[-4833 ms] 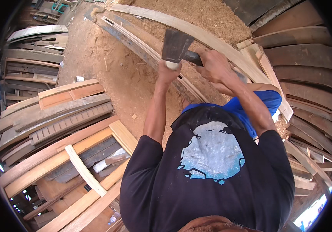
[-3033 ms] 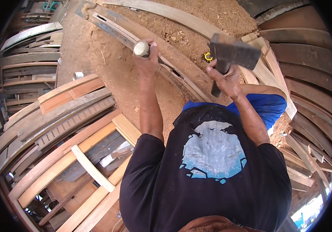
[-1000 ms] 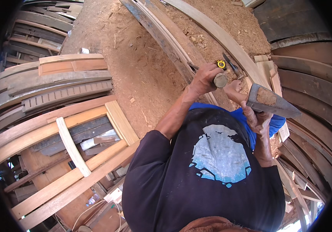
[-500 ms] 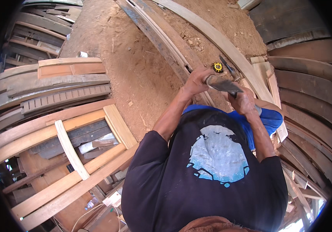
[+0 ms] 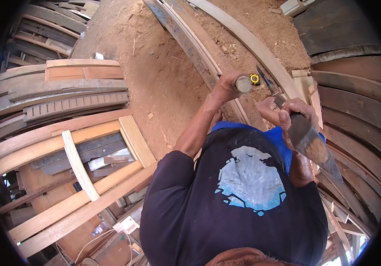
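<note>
My left hand (image 5: 226,88) is wrapped round a stout wooden handle or peg (image 5: 243,84). Its pale round end points up at me, and its lower end is hidden. Off to the right, my right hand (image 5: 300,111) grips a broad dark blade like a machete's (image 5: 312,144), which slants down past my forearm with a brown patch on its face. Below my left hand runs a long grooved timber (image 5: 195,46). A yellow and black tape measure (image 5: 254,79) lies just right of that hand, beside a dark slender tool (image 5: 265,80).
A long curved pale board (image 5: 252,44) extends along the right of the timber. Sawdust and chips cover the ground (image 5: 150,71). On the left lie a jointed wooden frame (image 5: 132,142) and stacked planks (image 5: 70,91); dark boards (image 5: 354,106) line the right side.
My right hand has swung the blade away from the wooden handle, right and toward me. My left hand keeps its grip, nearly in place. The view has shifted slightly.
</note>
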The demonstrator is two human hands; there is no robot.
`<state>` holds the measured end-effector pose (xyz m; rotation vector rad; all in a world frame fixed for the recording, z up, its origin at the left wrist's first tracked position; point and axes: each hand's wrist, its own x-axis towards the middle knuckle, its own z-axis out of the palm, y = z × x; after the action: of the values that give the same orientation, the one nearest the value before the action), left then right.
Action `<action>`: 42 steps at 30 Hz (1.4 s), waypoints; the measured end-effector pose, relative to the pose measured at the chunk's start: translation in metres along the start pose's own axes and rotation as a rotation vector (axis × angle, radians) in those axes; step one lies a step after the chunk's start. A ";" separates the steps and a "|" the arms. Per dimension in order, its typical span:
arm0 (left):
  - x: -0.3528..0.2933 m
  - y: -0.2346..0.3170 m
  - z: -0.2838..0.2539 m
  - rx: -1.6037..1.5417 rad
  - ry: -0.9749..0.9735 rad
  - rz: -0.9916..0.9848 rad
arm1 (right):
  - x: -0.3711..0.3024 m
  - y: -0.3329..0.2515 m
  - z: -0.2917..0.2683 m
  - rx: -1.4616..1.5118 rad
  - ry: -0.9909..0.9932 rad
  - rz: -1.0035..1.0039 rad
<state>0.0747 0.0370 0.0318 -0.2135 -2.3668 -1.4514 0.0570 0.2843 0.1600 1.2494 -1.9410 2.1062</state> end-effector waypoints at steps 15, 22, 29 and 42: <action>-0.019 -0.014 0.027 0.130 0.013 0.100 | -0.024 0.036 -0.002 -0.491 -0.049 0.363; -0.004 -0.017 0.009 0.007 0.055 0.029 | 0.016 0.028 0.002 -0.233 -0.005 -0.008; 0.000 -0.018 0.014 -0.001 0.126 0.035 | 0.011 0.065 -0.005 -0.510 -0.129 0.600; 0.016 -0.019 -0.007 -0.101 0.142 -0.082 | 0.070 0.072 0.020 -0.967 -0.504 0.508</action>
<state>0.0550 0.0209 0.0248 -0.0378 -2.2157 -1.5706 -0.0168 0.2172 0.1365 1.1478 -3.1203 0.6141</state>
